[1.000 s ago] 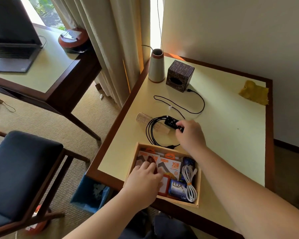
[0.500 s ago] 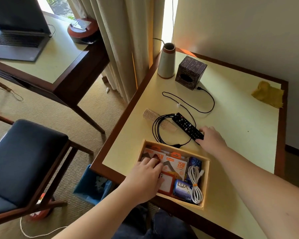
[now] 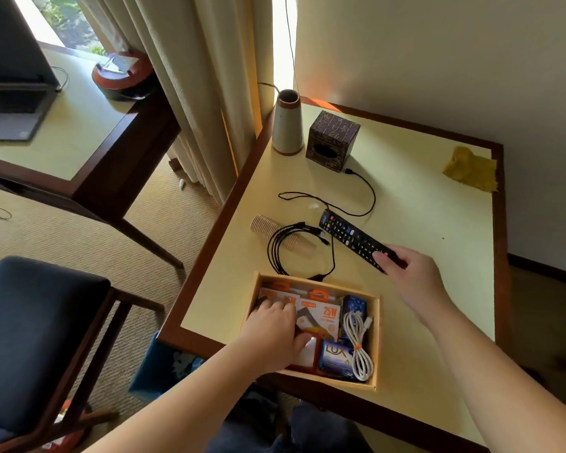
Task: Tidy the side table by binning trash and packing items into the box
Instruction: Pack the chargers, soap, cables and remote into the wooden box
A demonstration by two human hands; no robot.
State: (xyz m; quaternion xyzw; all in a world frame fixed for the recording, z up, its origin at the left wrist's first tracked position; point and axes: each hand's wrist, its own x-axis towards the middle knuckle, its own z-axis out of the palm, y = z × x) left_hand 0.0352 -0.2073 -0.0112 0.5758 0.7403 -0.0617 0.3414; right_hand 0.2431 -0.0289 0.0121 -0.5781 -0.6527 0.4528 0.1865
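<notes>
- Head view: the remote is pinched at its near end by the right hand, its far end lying by the black cables on the tabletop.
- The packets in the box are pressed down by the left hand, fingers fairly flat, nothing grasped.
- The remote is best lifted clear of the cables, then laid flat on the packets once the left hand is withdrawn.

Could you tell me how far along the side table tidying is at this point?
Partly done. The box already holds charger packs, soap and a white cable, which the left hand presses. The right hand grips the remote. Still out: black cables, paper cups and a yellow wrapper.
</notes>
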